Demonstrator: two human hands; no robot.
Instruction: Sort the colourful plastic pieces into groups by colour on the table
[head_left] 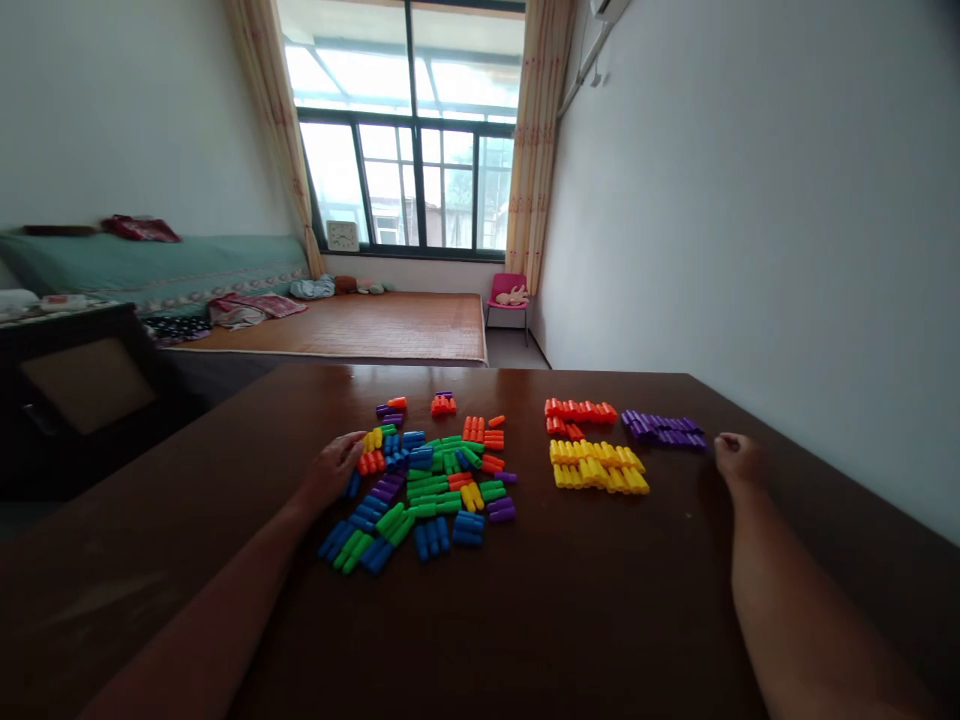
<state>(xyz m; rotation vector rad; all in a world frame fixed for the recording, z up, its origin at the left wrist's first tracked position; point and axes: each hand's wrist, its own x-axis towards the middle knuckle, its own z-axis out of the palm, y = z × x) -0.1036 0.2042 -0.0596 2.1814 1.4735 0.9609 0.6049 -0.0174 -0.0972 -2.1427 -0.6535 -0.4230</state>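
Observation:
My left hand (339, 468) rests on the table at the left edge of a mixed pile of small plastic tube-like pieces. Its fingers stretch toward yellow pieces (373, 440) and orange-red pieces (371, 463); whether they touch is unclear. Green pieces (427, 488) and blue pieces (432, 540) fill much of the pile. On the right, my right hand (739, 462) is curled closed on the table, with nothing visible in it. Beside it lie purple pieces (664, 430) in two rows. Further left are rows of yellow pieces (598, 467) and orange-red pieces (579, 411).
The dark brown table (525, 620) has a glossy top. Beyond it are a bed (390, 325) with a woven mat, a pink chair (508, 288) holding a plush toy and a window. A dark cabinet (82, 385) stands at the left, a white wall (720, 200) at the right.

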